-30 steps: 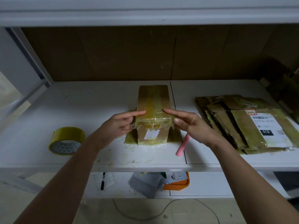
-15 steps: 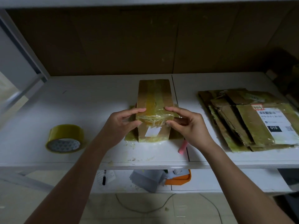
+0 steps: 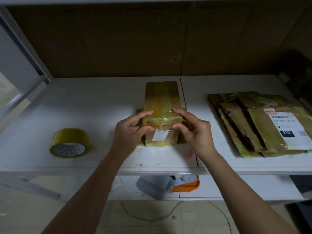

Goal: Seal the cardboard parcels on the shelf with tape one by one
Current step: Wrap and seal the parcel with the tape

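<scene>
Head view: your left hand point(image 3: 130, 128) and right hand point(image 3: 194, 130) pinch the near end of the taped parcel point(image 3: 161, 105), thumbs under, fingers on top. Parcel sits mid-shelf point(image 3: 101, 105). Tape roll point(image 3: 70, 142) to its left, flat parcel stack point(image 3: 260, 122) to its right.

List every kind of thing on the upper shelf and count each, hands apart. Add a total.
Parcel held in both hands: 1
Parcel under it: 1
Tape roll: 1
Pile of flat taped parcels: 1 pile, number unclear
Pink object: 1
Total: 5
</scene>
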Action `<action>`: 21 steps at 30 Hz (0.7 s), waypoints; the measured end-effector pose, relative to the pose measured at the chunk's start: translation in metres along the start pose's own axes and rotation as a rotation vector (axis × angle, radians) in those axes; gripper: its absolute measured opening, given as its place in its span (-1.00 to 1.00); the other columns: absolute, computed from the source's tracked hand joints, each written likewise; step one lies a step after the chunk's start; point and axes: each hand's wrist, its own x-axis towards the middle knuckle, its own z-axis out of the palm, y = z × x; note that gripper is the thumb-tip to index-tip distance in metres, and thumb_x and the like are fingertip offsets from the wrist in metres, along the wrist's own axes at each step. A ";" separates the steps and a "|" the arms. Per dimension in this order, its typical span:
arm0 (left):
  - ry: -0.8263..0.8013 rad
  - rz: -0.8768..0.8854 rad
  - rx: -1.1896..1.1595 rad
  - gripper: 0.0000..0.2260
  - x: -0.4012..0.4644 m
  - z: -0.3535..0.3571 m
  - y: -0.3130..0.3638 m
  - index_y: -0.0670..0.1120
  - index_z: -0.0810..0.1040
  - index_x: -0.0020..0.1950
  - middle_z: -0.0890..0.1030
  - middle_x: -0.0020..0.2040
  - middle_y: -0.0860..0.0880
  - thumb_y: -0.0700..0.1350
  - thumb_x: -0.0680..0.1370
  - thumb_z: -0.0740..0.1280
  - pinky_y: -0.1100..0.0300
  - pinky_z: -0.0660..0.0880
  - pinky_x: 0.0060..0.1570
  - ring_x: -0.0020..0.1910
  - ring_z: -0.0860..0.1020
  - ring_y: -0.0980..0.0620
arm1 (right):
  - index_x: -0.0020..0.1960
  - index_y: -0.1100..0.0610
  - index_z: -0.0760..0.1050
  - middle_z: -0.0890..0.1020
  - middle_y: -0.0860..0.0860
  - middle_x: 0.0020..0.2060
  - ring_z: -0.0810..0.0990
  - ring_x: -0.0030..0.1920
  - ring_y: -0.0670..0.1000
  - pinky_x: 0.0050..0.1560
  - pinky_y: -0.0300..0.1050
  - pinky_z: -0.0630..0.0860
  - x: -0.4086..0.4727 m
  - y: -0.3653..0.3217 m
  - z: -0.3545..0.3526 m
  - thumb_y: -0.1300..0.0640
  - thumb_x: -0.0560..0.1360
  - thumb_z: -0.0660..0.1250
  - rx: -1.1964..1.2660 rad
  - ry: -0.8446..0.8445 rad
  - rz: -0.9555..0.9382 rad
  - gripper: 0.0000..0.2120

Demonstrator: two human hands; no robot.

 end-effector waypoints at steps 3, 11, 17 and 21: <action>-0.025 -0.030 -0.062 -0.53 0.001 -0.003 0.001 0.22 0.65 0.10 0.72 -0.01 0.10 -0.33 0.42 0.49 0.26 0.61 -0.03 -0.02 0.70 0.05 | 0.27 -0.14 0.53 0.69 -0.15 -0.03 0.68 -0.03 -0.14 0.08 -0.28 0.57 0.000 0.003 -0.003 0.06 0.43 0.47 0.017 -0.004 -0.018 -0.57; -0.019 -0.108 -0.125 -0.70 0.001 -0.001 0.008 0.11 0.65 0.14 0.72 -0.02 0.05 -0.14 0.44 0.47 0.19 0.63 -0.04 0.02 0.68 0.06 | 0.26 -0.08 0.54 0.68 -0.20 -0.03 0.67 -0.01 -0.16 0.08 -0.25 0.58 0.001 -0.004 -0.002 0.02 0.43 0.45 0.075 -0.004 0.037 -0.60; 0.087 -0.105 -0.074 -0.75 0.000 0.008 0.012 0.23 0.68 0.03 0.73 -0.14 -0.01 -0.13 0.49 0.46 -0.07 0.63 0.00 -0.06 0.69 0.01 | 0.17 -0.05 0.60 0.69 -0.16 -0.09 0.68 -0.07 -0.11 0.03 -0.13 0.62 0.002 -0.009 0.008 0.15 0.49 0.44 0.090 0.094 0.095 -0.73; 0.135 -0.106 -0.065 -0.84 -0.001 0.011 0.018 0.18 0.69 0.01 0.73 -0.15 0.03 -0.05 0.47 0.47 -0.12 0.64 -0.02 -0.09 0.70 -0.01 | 0.09 -0.02 0.64 0.70 0.00 -0.10 0.67 -0.10 0.08 -0.03 0.09 0.60 0.003 -0.016 0.011 0.02 0.46 0.44 0.095 0.149 0.125 -0.79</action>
